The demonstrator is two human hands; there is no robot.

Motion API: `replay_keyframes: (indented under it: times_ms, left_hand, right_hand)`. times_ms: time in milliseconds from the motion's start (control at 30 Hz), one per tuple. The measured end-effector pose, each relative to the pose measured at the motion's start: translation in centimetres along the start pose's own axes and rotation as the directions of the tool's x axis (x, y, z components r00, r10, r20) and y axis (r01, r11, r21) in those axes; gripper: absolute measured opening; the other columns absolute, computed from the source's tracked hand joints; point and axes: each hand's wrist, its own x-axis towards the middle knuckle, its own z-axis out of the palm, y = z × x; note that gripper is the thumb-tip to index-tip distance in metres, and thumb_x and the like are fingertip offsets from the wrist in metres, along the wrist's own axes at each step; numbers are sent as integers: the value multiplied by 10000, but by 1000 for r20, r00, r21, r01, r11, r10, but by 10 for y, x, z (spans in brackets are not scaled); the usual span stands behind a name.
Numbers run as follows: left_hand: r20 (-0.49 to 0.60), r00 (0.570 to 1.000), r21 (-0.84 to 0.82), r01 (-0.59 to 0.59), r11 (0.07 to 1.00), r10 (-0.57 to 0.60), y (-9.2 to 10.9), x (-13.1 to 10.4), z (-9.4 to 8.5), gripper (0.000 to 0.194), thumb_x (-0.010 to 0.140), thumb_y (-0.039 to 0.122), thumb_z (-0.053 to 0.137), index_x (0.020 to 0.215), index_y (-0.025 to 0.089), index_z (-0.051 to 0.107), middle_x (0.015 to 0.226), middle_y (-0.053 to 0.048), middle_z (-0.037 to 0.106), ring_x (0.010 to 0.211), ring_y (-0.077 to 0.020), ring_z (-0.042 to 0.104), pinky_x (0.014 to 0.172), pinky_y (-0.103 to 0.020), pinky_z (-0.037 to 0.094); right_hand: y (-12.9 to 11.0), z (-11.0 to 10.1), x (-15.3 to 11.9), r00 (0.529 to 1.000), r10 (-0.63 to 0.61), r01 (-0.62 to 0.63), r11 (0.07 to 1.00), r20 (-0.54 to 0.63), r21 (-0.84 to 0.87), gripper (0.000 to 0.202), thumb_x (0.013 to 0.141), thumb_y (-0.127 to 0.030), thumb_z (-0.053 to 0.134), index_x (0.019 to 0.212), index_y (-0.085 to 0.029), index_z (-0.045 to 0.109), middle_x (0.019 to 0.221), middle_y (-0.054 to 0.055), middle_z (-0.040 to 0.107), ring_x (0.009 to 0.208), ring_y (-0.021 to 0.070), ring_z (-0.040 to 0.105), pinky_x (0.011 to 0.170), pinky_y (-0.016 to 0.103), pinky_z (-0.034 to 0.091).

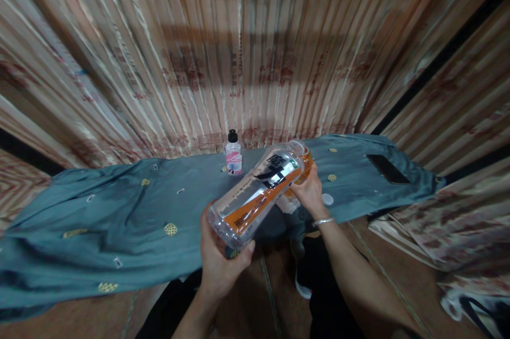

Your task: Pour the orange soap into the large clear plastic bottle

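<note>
The left hand [223, 267] cups the base of a large clear bottle [258, 193]; the right hand [309, 193] grips near its upper end, above the cloth-covered table [187, 206]. Smooth, likely slippery plastic probably flexes if squeezed, so both ends suit gentle support. Beyond stands a small bottle [234, 157].
</note>
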Motion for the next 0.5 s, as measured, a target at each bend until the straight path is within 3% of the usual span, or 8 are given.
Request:
replay_keyframes:
  times_ms: [333,500]
  left_hand:
    - [12,1000,-4,-19,1000,19,1,1,0,904,693,377,911,1462,208,467,1393,-166,655,1220,-309,724,987,-396,615]
    - [-7,1000,26,-14,1000,14,1,2,1,908,672,431,912,1435,204,476,1370,-162,659,1213,-318,722,1003,-415,607]
  right_hand:
    - [-2,-2,0,1000,7,-7,1000,28,17,999,626,-524,831,1468,-154,440,1394,205,678,1236,396,692,1066,561,559]
    - [0,0,1,1000,-1,1,1000,7,21,996,625,-539,837,1456,-153,449,1397,213,675,1239,403,689,1062,570,557]
